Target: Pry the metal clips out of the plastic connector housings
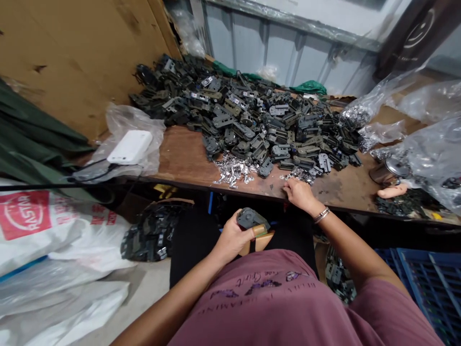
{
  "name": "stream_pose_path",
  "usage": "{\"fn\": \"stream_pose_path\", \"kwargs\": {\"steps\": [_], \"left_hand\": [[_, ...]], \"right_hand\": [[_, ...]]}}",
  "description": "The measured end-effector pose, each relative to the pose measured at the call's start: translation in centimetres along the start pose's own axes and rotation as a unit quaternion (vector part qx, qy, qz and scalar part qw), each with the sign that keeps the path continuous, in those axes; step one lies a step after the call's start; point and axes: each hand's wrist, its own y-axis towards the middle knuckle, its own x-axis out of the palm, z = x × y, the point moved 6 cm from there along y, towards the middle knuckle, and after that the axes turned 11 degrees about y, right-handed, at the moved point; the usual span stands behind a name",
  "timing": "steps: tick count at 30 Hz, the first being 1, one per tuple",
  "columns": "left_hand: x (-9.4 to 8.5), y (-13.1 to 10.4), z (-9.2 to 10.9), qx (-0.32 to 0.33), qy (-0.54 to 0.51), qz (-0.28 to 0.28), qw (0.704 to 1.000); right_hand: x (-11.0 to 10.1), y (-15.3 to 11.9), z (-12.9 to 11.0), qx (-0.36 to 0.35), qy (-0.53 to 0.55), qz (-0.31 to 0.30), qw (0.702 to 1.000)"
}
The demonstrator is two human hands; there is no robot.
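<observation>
Brown wooden tabletop [180, 154], ribbed metal wall [248, 41]; your left hand [232, 238] clasps one dark-grey casing [250, 217]; your right hand [300, 194] bunches fingertips beside silver metal clips [303, 175].

Is a brown wooden table [180, 154], scuffed and stained on top, dark along the front edge. Bears a broad, jumbled pile of dark gray parts [248, 115] across the middle and back. Holds two small heaps of shiny metal pieces [234, 170] at the front of the pile, near the table's edge. Carries, at the left, a white device [130, 147] on a clear plastic bag [153, 129]. Supports, at the right, clear bags of shiny pieces [382, 134] and a metal tin [382, 174].
</observation>
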Motion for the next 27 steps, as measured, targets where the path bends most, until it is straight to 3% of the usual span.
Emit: {"fn": "stream_pose_path", "kwargs": {"steps": [5,10,15,19,25,27], "left_hand": [[-0.7,0.4,0.9,0.061,0.082,0.051,0.993],[-0.5,0.5,1.9,0.125,0.138,0.035,0.982],[0.0,0.3,2.2,0.184,0.154,-0.024,0.970],[0.0,0.1,1.8,0.193,0.158,-0.051,0.967],[-1.1,0.2,0.5,0.123,0.138,-0.048,0.982],[-1.3,0.3,0.3,0.105,0.148,-0.046,0.982]], "right_hand": [[-2.0,-3.6,-4.8,-0.109,0.215,0.022,0.970],[-3.6,-6.1,-8.9,-0.185,0.242,0.016,0.952],[-4.2,-6.4,-9.2,-0.162,0.221,-0.004,0.962],[-4.1,-6.9,-8.8,-0.179,0.237,-0.034,0.954],[-3.4,-8.5,-9.6,-0.299,0.188,0.061,0.933],[-2.7,-8.7,-10.2,-0.341,0.160,0.063,0.924]]}}
